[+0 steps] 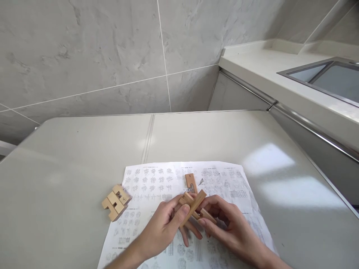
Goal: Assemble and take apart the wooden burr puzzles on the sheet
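Note:
My left hand (174, 220) grips notched wooden puzzle pieces (196, 203), one of them a long bar held slantwise under the thumb. From the other side, my right hand (224, 216) pinches a shorter wooden puzzle piece (208, 215) against them. Fingers partly hide where the pieces meet. Just beyond my hands, another notched wooden piece (189, 180) lies on the printed sheet (157, 172). To the left, several light wooden pieces (116, 201) sit together in a cluster at the sheet's edge.
The sheet, covered with small diagrams, lies on a pale table (70, 164) with a seam across it. A grey tiled wall (84, 48) stands behind. At the right is a white counter (252, 61) with a sink (331, 76).

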Action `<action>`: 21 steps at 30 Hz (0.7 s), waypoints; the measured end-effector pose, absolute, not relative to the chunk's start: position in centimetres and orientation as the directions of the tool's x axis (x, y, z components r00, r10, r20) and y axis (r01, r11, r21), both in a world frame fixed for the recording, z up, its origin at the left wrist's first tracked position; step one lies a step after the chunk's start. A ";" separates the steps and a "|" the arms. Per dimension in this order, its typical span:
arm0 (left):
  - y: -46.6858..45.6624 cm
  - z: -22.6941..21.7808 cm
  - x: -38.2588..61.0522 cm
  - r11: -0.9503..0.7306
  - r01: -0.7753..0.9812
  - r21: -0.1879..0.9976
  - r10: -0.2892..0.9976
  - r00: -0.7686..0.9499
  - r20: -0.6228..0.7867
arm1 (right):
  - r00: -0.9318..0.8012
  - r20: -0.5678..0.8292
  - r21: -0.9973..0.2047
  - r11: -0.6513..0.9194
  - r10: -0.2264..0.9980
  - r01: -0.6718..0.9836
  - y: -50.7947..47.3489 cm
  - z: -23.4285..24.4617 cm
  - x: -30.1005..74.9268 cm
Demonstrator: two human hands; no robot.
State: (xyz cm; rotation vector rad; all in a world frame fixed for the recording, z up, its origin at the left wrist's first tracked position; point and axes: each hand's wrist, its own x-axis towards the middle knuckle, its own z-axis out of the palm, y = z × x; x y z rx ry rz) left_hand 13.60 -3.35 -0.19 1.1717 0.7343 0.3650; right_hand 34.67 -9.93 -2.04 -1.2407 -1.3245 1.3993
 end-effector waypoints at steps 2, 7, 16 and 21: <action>-3.4 -0.2 13.6 0.360 0.112 0.926 0.619 0.714 -0.327 | -0.166 -0.118 -0.992 -0.109 0.979 0.062 -9.9 -2.2 34.6; -3.6 -0.3 13.6 0.360 0.131 0.924 0.622 0.704 -0.342 | -0.157 -0.113 -0.993 -0.106 0.981 0.054 -10.0 -2.4 34.4; -3.8 -0.3 13.9 0.343 0.124 0.931 0.655 0.679 -0.332 | -0.192 -0.098 -0.993 -0.109 0.976 -0.047 -10.0 -2.3 34.1; -3.7 -0.2 13.9 0.358 0.096 0.929 0.661 0.676 -0.325 | -0.193 -0.052 -0.997 -0.061 0.980 -0.043 -9.8 -2.1 34.2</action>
